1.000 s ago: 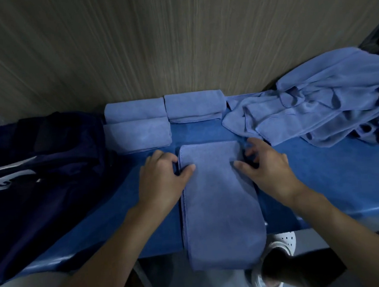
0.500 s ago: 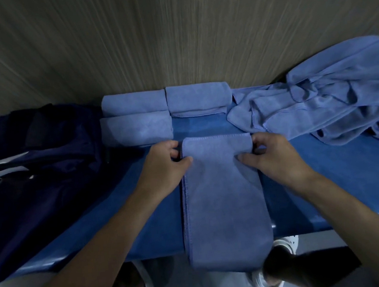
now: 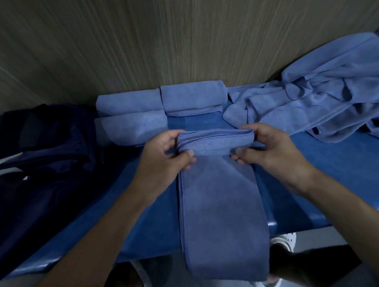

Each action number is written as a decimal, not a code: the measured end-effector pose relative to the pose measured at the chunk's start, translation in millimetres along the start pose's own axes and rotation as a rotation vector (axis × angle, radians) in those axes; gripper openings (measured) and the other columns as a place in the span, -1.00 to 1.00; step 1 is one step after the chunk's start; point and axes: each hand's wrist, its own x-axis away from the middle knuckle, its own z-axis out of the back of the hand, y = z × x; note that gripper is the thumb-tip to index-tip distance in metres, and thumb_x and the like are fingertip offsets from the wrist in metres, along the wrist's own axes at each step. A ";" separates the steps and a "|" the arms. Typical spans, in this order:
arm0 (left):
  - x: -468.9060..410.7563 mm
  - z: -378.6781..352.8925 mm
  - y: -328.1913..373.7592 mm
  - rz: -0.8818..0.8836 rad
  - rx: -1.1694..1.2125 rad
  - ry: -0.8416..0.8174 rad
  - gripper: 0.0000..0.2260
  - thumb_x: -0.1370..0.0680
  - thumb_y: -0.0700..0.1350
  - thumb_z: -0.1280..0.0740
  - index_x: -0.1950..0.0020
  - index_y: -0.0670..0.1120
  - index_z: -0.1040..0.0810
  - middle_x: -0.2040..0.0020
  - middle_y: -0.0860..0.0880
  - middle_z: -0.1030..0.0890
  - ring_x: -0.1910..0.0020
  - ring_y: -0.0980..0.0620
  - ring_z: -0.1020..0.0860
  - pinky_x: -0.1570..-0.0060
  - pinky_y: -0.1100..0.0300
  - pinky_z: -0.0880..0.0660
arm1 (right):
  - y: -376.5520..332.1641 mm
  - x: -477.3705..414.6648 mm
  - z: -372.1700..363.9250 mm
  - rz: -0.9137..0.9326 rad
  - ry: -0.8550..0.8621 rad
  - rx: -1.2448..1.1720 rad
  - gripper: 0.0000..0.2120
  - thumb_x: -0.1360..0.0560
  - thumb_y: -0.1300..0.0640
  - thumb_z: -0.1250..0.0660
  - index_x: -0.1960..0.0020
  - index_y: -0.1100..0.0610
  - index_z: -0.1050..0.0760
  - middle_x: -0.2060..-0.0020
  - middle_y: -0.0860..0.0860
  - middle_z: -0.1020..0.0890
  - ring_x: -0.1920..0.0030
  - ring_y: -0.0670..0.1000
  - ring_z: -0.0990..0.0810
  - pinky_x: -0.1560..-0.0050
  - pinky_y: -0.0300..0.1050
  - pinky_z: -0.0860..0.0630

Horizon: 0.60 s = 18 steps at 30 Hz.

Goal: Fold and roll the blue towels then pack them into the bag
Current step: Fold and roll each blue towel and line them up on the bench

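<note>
The long folded towel (image 3: 221,208) lies flat on the blue table (image 3: 343,177), and its near end hangs over the edge. At its far end the left hand (image 3: 163,161) and the right hand (image 3: 272,151) each pinch one side of the first small turn, with fingers curled round the cloth. To roll it well, I think both hands should turn together, keep the roll tight and keep the sides even. Behind the hands sit three rolled towels (image 3: 131,127). A heap of loose towels (image 3: 327,102) lies on the right, and the dark bag (image 3: 39,165) lies on the left
</note>
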 end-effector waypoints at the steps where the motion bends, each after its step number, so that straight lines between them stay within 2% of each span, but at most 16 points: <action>1: 0.2 0.7 -0.9 -0.030 -0.034 -0.015 -0.81 -0.52 -0.37 -0.37 -0.03 -0.12 -0.60 0.09 -0.09 -0.69 0.14 -0.05 -0.70 0.17 0.18 -0.64 | 0.3 0.8 1.3 0.034 -0.025 0.029 -0.79 -0.45 0.42 -0.40 -0.06 0.25 -0.56 0.10 0.20 -0.67 0.16 0.09 -0.68 0.11 -0.18 -0.61; 4: 1.4 5.3 -6.5 -0.123 -0.126 -0.032 -0.87 -0.49 -0.40 -0.40 0.07 -0.19 -0.62 0.16 -0.18 -0.68 0.15 -0.16 -0.68 0.15 0.05 -0.65 | 6.0 3.4 6.8 0.122 -0.065 0.114 -0.84 -0.48 0.44 -0.36 0.10 0.20 -0.59 0.26 0.14 -0.66 0.29 -0.01 -0.62 0.24 -0.22 -0.54; 6: 4.7 8.6 -10.2 -0.181 -0.201 -0.051 -0.81 -0.46 -0.44 -0.39 0.10 -0.16 -0.61 0.13 -0.08 -0.69 0.22 -0.13 -0.67 0.21 0.03 -0.64 | 10.7 5.8 12.2 0.247 -0.058 0.258 -0.79 -0.45 0.46 -0.38 0.14 0.16 -0.59 0.24 0.06 -0.65 0.26 0.02 -0.63 0.23 -0.14 -0.54; 9: 14.3 11.8 -15.0 -0.211 -0.362 -0.098 -0.77 -0.47 -0.42 -0.38 0.11 -0.09 -0.63 -0.02 0.16 -0.68 0.43 0.14 -0.55 0.39 0.22 -0.54 | 20.5 10.5 21.2 0.542 -0.044 0.646 -0.82 -0.38 0.45 -0.45 0.14 0.20 -0.62 0.09 0.00 -0.63 0.13 0.00 -0.63 0.14 -0.03 -0.53; 12: 19.9 14.0 -17.9 -0.315 -0.620 -0.130 -0.77 -0.44 -0.38 -0.40 0.15 -0.04 -0.60 -0.10 0.21 -0.66 0.39 0.28 -0.48 0.31 0.52 -0.38 | 28.5 16.5 27.4 0.621 -0.041 0.862 -0.79 -0.39 0.37 -0.48 0.04 0.13 -0.64 -0.05 -0.10 -0.61 0.07 0.01 -0.65 0.18 0.01 -0.58; 14: 20.9 15.1 -18.9 -0.367 -0.715 -0.160 -0.72 -0.43 -0.36 -0.43 0.18 0.04 -0.54 -0.13 0.18 -0.65 0.31 0.37 -0.46 0.30 0.59 -0.28 | 30.6 20.9 28.5 0.658 -0.042 0.977 -0.74 -0.39 0.32 -0.50 -0.03 0.09 -0.65 -0.10 -0.10 -0.62 0.04 0.00 -0.67 0.21 0.00 -0.62; 16: 20.8 16.9 -21.4 -0.375 -0.755 -0.189 -0.77 -0.43 -0.36 -0.43 0.16 -0.02 -0.56 -0.15 0.20 -0.63 0.36 0.51 -0.41 0.31 0.59 -0.26 | 28.7 24.2 27.6 0.683 -0.055 1.050 -0.73 -0.36 0.32 -0.52 -0.02 0.10 -0.66 -0.12 -0.07 -0.63 0.07 0.00 -0.68 0.26 -0.02 -0.63; 18: 19.9 19.4 -24.0 -0.378 -0.802 -0.199 -0.81 -0.43 -0.35 -0.42 0.11 -0.07 -0.60 -0.16 0.24 -0.61 0.35 0.54 -0.41 0.30 0.57 -0.27 | 25.7 26.4 27.3 0.680 -0.079 1.084 -0.72 -0.33 0.34 -0.53 -0.01 0.12 -0.66 -0.13 -0.05 -0.64 0.07 0.02 -0.69 0.26 -0.01 -0.64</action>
